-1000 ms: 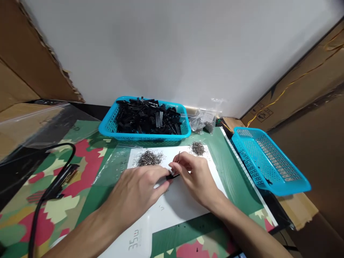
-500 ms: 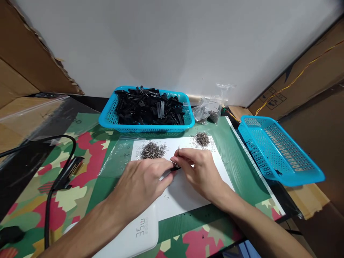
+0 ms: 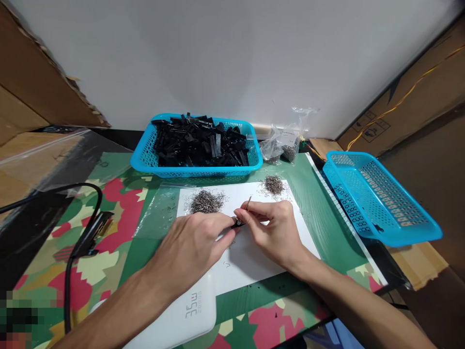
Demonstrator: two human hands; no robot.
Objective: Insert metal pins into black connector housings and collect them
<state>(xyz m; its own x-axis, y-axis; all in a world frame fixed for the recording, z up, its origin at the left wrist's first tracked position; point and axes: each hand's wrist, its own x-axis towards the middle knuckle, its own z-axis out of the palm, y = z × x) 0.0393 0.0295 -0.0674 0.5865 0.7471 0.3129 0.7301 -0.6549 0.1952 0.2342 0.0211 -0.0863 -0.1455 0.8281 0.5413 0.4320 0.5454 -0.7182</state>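
- Reading the white device (image 3: 192,310) nearer us than our fingers and partly hidden by our left forearm, we make out "35W" in large characters; the smaller characters beside it are too faint for us to be sure of.
- Farther out than our fingers and to their right, clear bags (image 3: 288,148) of metal bits carry a white label with print too small to read.
- Well to the right of our fingers, the cardboard (image 3: 370,126) shows printed box symbols.
- Our left hand (image 3: 194,242) has its thumb and index fingertips narrow, pinching a small black piece (image 3: 238,224) over the white sheet (image 3: 250,269).
- Our right hand (image 3: 278,232) has its thumb and index fingertips narrow too, gripping a thin rod (image 3: 248,203) that points up and away from us; we cannot tell whether it touches the black piece.
- Just beyond our left fingertips lies the larger metal pile (image 3: 207,201), and beyond our right fingers the smaller metal pile (image 3: 273,185).
- A few bent wires (image 3: 227,264) lie on the sheet, nearer us than the fingertips.
- Past both piles, 1 blue basket (image 3: 196,171) holds many black pieces; well right of our fingers, a 2nd blue basket (image 3: 417,237) stands at the table's edge.
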